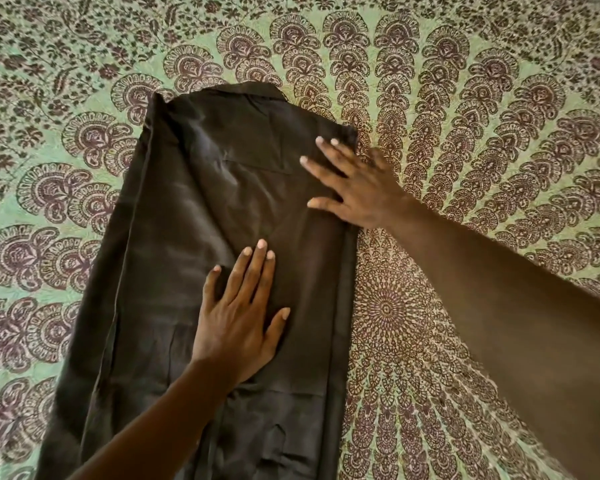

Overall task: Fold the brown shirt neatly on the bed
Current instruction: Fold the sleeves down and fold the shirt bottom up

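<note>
Pressing: your left hand (pixel 238 317) lies flat, fingers straight, mid-shirt.
Right hand (pixel 357 188): fingers spread flat at the shirt's right edge.
Brown shirt (pixel 201 216): folded lengthwise on the patterned bedspread (pixel 465 116), under both palms.

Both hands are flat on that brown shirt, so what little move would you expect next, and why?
Probably smoothing: the left hand sliding down toward the creased lower part of the brown shirt, while the right hand pins the right edge. The sides look folded in already.
</note>
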The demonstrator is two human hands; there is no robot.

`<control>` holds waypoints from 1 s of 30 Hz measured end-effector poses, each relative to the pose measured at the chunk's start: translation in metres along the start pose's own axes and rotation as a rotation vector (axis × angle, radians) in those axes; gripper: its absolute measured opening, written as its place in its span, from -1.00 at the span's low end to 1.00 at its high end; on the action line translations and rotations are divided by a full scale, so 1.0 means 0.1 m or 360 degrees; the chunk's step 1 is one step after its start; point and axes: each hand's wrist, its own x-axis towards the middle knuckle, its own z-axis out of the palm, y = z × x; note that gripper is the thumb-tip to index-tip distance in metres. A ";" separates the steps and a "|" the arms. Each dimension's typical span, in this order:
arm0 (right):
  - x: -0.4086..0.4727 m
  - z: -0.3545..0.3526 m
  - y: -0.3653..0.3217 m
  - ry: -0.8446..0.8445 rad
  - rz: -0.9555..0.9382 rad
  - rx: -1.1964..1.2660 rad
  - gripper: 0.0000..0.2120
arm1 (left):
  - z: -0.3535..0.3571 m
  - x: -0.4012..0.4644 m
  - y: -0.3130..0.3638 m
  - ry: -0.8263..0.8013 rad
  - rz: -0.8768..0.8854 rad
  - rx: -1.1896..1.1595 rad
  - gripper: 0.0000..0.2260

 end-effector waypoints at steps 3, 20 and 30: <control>0.17 -0.10 0.15 -0.0036 0.0222 0.0084 -0.15 | 0.01 0.02 0.01 -0.0021 0.0002 0.0032 -0.28; -0.26 0.02 -0.29 0.0223 0.0299 0.0120 -0.26 | 0.00 0.00 0.00 0.0044 -0.0008 0.0063 -0.28; -1.33 0.48 -1.56 0.0205 0.0281 0.0257 -0.41 | 0.04 -0.03 -0.05 0.0151 0.0042 0.0028 -0.30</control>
